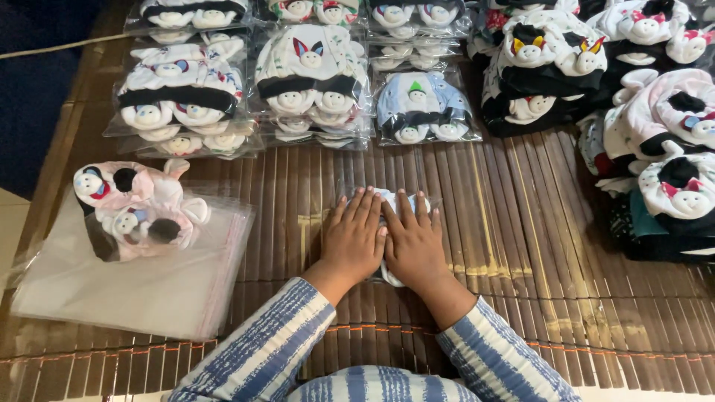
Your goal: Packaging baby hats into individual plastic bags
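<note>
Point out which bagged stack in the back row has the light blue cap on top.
The bagged stack with the light blue cap, rightmost of the three front piles beyond the hands; the white-topped stack and the striped-topped stack to its left show none.

Your left hand (352, 240) lies flat, palm down, fingers extended forward and held close together. Your right hand (414, 244) lies flat beside it in the same pose, palm down, fingers pointing away from you and slightly spread. The two hands touch along their inner edges, thumbs tucked toward one another. Both wrists are straight. Your forearms converge from the lower edge of the view, each covered to the wrist by a blue-and-white striped sleeve (262, 348).
</note>
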